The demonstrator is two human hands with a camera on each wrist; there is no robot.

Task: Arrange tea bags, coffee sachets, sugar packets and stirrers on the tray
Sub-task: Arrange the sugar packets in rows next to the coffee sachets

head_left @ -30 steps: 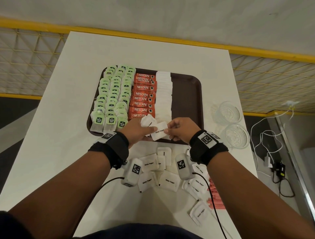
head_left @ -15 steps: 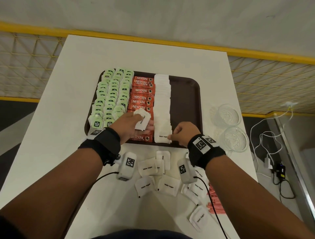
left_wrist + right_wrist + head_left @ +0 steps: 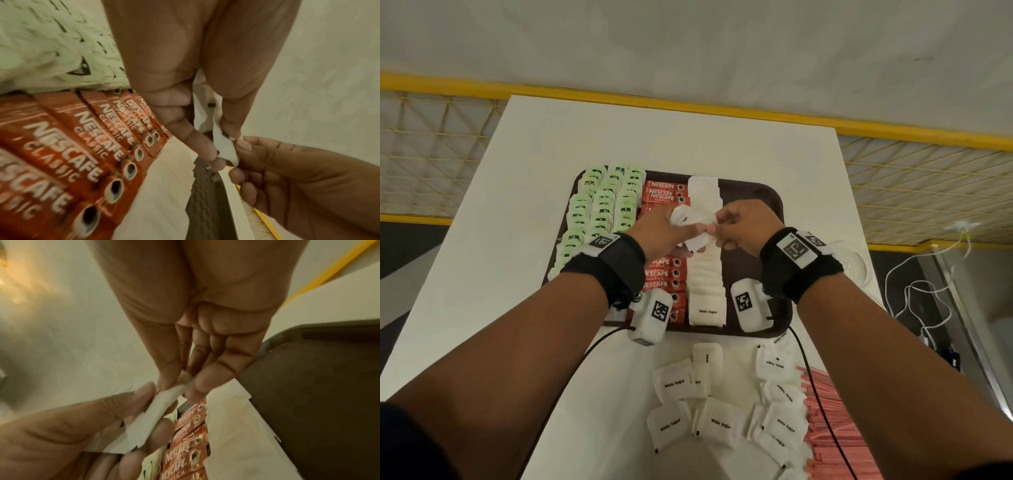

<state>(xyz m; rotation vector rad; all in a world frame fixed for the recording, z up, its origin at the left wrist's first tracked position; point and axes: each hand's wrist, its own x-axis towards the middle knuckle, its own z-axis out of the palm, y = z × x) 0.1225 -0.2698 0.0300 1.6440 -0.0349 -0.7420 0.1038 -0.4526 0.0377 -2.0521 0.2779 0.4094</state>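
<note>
Above the tray (image 3: 751,198), the left hand (image 3: 661,233) grips a few sugar packets (image 3: 683,216); the right hand (image 3: 743,224) pinches the edge of one sugar packet (image 3: 700,240) between thumb and forefinger. The head view alone shows loose sugar packets (image 3: 722,425) and pink stirrers (image 3: 835,442) on the table (image 3: 482,274); the wrist views show the fingertips (image 3: 211,155) of both hands meeting on that packet.

hidden: mid coffee sachets (image 3: 666,274) under left hand (image 3: 664,233) | blurred: tea bags (image 3: 51,48), print perhaps unreadable

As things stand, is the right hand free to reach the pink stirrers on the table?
Probably not yet: the right hand is busy, pinching a sugar packet together with the left hand above the tray. The path back to the stirrers looks unobstructed.
</note>
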